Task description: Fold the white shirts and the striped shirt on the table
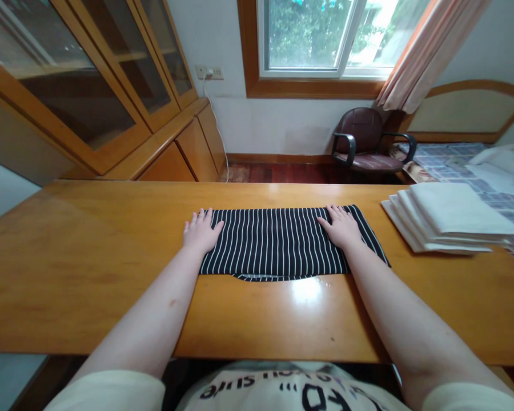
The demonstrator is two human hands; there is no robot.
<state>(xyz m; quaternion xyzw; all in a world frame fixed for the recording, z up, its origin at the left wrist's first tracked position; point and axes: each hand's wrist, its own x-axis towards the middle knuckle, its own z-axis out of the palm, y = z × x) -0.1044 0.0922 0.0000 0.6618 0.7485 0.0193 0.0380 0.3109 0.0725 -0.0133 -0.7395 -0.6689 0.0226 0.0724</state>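
Observation:
A black garment with white stripes (pixel 274 242) lies folded into a long flat rectangle on the wooden table (pixel 89 268). Its near edge shows a slightly curved under-layer in the middle. My left hand (pixel 200 233) rests on the cloth's left end, fingers spread and partly over the table. On the right part of the cloth my right hand (pixel 341 227) lies flat with its fingers apart. Beyond that hand, the cloth's right end slants out toward the near corner. What kind of garment it is cannot be told from the folds.
A stack of folded white sheets or bags (pixel 458 217) sits at the table's right side. Behind the table stand a wooden glass-door cabinet (pixel 154 125) on the left and a maroon armchair (pixel 364 140). A bed (pixel 449 160) is at the far right.

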